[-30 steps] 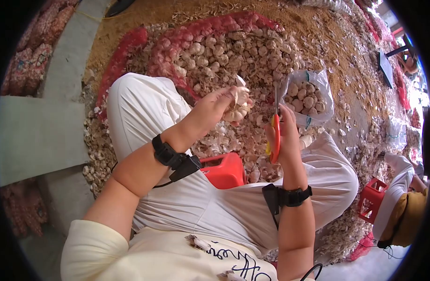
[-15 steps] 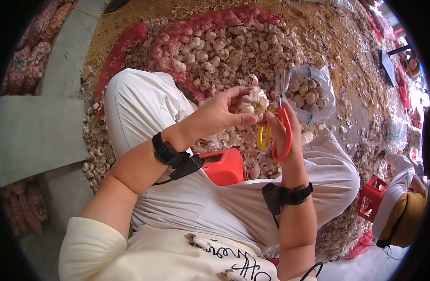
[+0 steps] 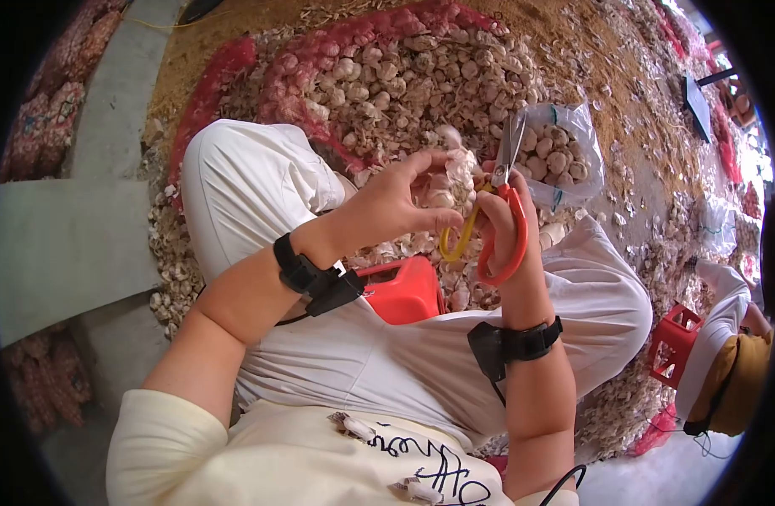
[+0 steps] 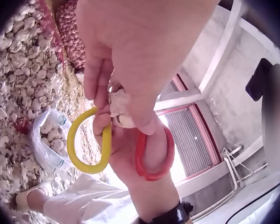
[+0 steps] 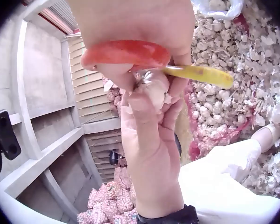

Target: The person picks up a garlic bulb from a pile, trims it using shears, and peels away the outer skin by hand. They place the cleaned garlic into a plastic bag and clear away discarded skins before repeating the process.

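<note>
In the head view my left hand (image 3: pixel 391 198) grips a garlic bulb (image 3: pixel 460 173) with loose, papery skin, between thumb and fingers. My right hand (image 3: pixel 510 223) holds scissors (image 3: pixel 521 240) with one red and one yellow handle loop. Its thumb goes through the red loop, and the yellow loop (image 4: pixel 70 147) hangs free in the left wrist view. Slightly parted, the blades (image 3: pixel 510 143) point away from me beside the bulb. Right fingertips meet the bulb, as the right wrist view shows with the garlic (image 5: pixel 154 88) between both hands.
Ahead lies a heap of garlic (image 3: pixel 387 84) in an open red net. A clear plastic bag (image 3: pixel 591 160) of trimmed bulbs stands at the right. Between my legs is a red stool (image 3: pixel 408 291). Another person (image 3: pixel 733 379) sits at far right by a red stool (image 3: pixel 676 341).
The hands have come together from apart, the left bringing the bulb rightward to the scissors. The scissors have turned, their yellow loop swinging left, and the blades have parted.
</note>
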A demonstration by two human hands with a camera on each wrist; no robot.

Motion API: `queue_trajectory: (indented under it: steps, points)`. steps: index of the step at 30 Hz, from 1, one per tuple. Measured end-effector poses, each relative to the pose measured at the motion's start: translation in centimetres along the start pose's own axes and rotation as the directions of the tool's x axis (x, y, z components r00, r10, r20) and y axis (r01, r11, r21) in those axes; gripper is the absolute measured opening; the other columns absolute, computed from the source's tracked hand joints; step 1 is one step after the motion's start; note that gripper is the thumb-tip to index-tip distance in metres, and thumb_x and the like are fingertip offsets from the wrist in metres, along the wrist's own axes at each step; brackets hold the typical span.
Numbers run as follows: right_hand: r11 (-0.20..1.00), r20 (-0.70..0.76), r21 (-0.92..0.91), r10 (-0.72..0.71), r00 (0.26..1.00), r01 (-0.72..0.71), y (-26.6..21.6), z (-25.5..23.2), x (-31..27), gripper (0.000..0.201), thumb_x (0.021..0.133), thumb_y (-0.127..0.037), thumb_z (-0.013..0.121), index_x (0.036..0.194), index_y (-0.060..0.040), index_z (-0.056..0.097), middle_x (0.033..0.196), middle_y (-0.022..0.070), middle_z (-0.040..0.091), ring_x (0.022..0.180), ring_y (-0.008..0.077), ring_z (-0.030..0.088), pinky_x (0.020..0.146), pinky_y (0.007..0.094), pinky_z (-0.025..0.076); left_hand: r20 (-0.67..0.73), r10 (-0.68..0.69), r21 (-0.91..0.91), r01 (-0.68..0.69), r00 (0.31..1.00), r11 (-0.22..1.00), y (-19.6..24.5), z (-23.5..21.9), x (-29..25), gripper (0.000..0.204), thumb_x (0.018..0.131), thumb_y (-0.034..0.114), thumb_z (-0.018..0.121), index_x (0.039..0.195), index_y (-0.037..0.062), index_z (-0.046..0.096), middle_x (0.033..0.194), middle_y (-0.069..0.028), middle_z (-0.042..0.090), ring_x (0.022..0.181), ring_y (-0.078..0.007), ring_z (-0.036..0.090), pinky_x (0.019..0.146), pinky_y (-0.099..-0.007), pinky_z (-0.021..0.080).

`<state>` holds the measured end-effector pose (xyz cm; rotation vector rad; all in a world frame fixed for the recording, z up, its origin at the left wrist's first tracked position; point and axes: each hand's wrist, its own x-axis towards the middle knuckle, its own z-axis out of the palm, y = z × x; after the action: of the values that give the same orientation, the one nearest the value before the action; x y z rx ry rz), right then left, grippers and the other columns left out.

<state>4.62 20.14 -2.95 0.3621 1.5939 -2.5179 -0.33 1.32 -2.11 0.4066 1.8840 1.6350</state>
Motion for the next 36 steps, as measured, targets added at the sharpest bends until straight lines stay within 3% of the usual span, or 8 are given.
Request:
queue_trajectory:
  steps: [7,11,13,17,19,22,26,36]
  points:
    - [0.904,-0.161,-0.427,-0.061,0.985,-0.014,1.5,-0.9,1.3,0.057,0.088,-0.026,0.067,0.132,0.0008,0.042,0.101,0.0103,0.056,0.078,0.0161,0.064,0.062,0.0252,0.054,-0.110,0.247,0.088,-0.238,0.963,0.967,-0.8,0.0,0.4,0.068,0.078,0.026,0.078,0.131,0.0020,0.044,0.109,-0.0047,0.059,0.099,-0.0108,0.056,0.087,-0.0269,0.047]
    - [0.891,-0.159,-0.453,-0.095,0.983,0.013,0.1,0.0,0.5,0.059,0.089,-0.028,0.066,0.134,-0.0003,0.040,0.103,0.0103,0.056,0.081,0.0167,0.064,0.067,0.0265,0.055,-0.117,0.096,-0.205,-0.118,0.989,0.971,-0.5,0.1,0.2,0.061,0.079,0.021,0.077,0.129,0.0033,0.047,0.111,-0.0043,0.059,0.101,-0.0108,0.056,0.087,-0.0276,0.048]
    - [0.997,-0.078,-0.003,0.082,0.994,-0.083,-0.6,0.5,0.1,0.053,0.091,-0.024,0.063,0.132,-0.0010,0.041,0.104,0.0092,0.057,0.083,0.0157,0.063,0.070,0.0279,0.055,-0.037,0.121,-0.257,-0.126,0.992,0.958,-0.9,-0.1,0.3,0.070,0.081,0.015,0.075,0.139,0.0083,0.037,0.120,-0.0026,0.056,0.107,-0.0124,0.054,0.092,-0.0304,0.048]
    - [0.948,0.210,0.243,0.157,0.965,-0.207,0.0,0.8,0.0,0.044,0.090,-0.014,0.060,0.127,-0.0012,0.042,0.105,0.0082,0.059,0.090,0.0161,0.062,0.078,0.0305,0.053,-0.044,0.212,-0.008,-0.212,0.976,0.977,-1.0,0.7,0.1,0.064,0.081,0.013,0.074,0.136,0.0116,0.042,0.119,-0.0026,0.057,0.108,-0.0145,0.054,0.092,-0.0322,0.047]
    - [0.976,0.188,0.182,0.083,0.979,-0.117,-0.1,0.7,0.0,0.045,0.090,-0.014,0.061,0.128,-0.0010,0.040,0.106,0.0085,0.059,0.092,0.0164,0.061,0.079,0.0304,0.052,-0.074,0.527,0.208,-0.504,0.847,0.838,-0.8,0.8,0.5,0.044,0.080,0.010,0.074,0.120,0.0116,0.057,0.118,-0.0040,0.058,0.108,-0.0182,0.055,0.092,-0.0328,0.046]
    - [0.993,0.170,0.115,0.008,0.985,-0.028,0.2,0.7,0.1,0.048,0.089,-0.013,0.061,0.129,-0.0007,0.038,0.108,0.0093,0.059,0.094,0.0166,0.060,0.080,0.0304,0.051,-0.153,0.690,0.625,-0.471,0.707,0.622,0.3,1.1,0.4,0.024,0.078,0.010,0.075,0.101,0.0102,0.065,0.117,-0.0069,0.059,0.108,-0.0223,0.056,0.091,-0.0325,0.045]
    - [0.997,0.125,0.073,0.010,0.992,-0.019,0.4,1.1,-0.3,0.051,0.088,-0.012,0.062,0.129,0.0000,0.036,0.110,0.0102,0.058,0.096,0.0168,0.060,0.081,0.0309,0.050,-0.169,0.606,0.615,-0.397,0.778,0.681,-0.2,0.4,0.0,0.016,0.078,0.010,0.075,0.092,0.0091,0.068,0.117,-0.0084,0.060,0.110,-0.0230,0.055,0.093,-0.0315,0.044]
    - [0.916,-0.035,-0.180,-0.371,0.928,0.359,1.5,1.0,0.4,0.052,0.085,-0.009,0.066,0.130,-0.0070,0.038,0.109,0.0095,0.057,0.097,0.0164,0.059,0.078,0.0296,0.050,-0.288,0.436,0.699,-0.125,0.853,0.705,-3.4,-0.2,1.1,0.076,0.087,0.051,0.059,0.137,-0.0005,0.036,0.133,-0.0193,0.047,0.119,-0.0259,0.051,0.100,-0.0364,0.041]
